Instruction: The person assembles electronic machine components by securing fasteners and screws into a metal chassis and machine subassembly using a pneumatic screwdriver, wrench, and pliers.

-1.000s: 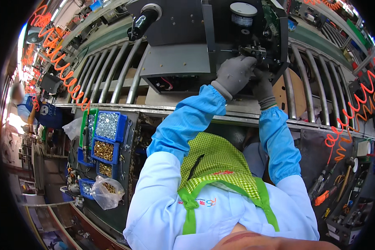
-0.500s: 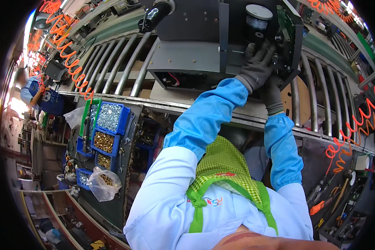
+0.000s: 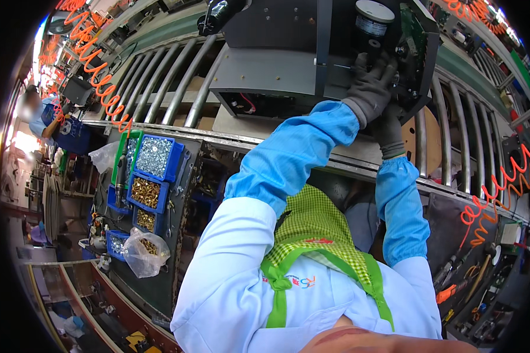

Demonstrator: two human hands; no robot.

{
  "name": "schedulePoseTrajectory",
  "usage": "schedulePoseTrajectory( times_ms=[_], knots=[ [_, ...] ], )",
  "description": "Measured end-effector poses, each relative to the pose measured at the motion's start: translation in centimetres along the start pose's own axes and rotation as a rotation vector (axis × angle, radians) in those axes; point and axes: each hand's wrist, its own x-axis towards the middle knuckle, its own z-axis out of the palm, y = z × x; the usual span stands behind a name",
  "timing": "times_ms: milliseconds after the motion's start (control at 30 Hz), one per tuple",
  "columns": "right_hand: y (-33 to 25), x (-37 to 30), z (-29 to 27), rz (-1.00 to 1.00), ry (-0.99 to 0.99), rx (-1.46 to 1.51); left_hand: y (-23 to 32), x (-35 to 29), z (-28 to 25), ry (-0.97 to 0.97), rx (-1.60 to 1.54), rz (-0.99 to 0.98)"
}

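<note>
Crowded workshop, glary at the left edge, with an orange coiled hose (image 3: 122, 123) drooping on that side and a person (image 3: 39, 125) in blue beyond it. Found the dark grey housing (image 3: 265, 69) up front over a roller conveyor (image 3: 208, 85), parked on a pale flat board (image 3: 238, 125) with bare rollers to both sides. Looked like sheet metal, so probably heavy, stiff and a bit slick on the flat faces. Would have grabbed it low by the outer panels, well clear of the green circuit board (image 3: 415, 26), likely the fragile bit. Had the white-topped dark cylinder (image 3: 372, 26) pegged as solid and dense, best cupped round its body. Saw the gloved left hand (image 3: 370, 91) just below that cylinder, fingers somewhat apart, but couldn't make out any pinch through the blur and shadow. Same deal with the gloved right hand (image 3: 388, 132), tucked partly behind the left: fingertips hidden, grip unreadable. Also noticed blue bins (image 3: 155, 157) of silver and brass-coloured fasteners off left, next to a clear bag (image 3: 147, 266), plus hand tools (image 3: 446, 293) over right.
</note>
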Motion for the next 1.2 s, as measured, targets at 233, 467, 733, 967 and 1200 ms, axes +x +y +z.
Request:
schedulePoseTrajectory(
  times_ms=[233,467,733,967,1200],
  knots=[
    [-5.0,0.4,1.4,0.003,0.024,-0.541,-0.7,-0.2,0.1,-0.079,0.109,0.044],
    [-6.0,0.1,0.2,-0.07,-0.003,-0.604,-1.4,-0.6,-0.9,-0.066,0.043,0.122],
    [-4.4,1.4,1.4,-0.009,0.139,-0.139,-2.2,-5.0,-7.7,-0.038,-0.417,0.118],
    [-3.3,1.2,1.1,0.115,0.267,0.368,-1.3,-16.7,-0.7,-0.642,-0.453,-0.293],
    [-1.0,0.9,0.3,0.22,0.264,0.476,1.5,-15.3,2.2,-0.834,-0.202,-0.229]
  ],
)
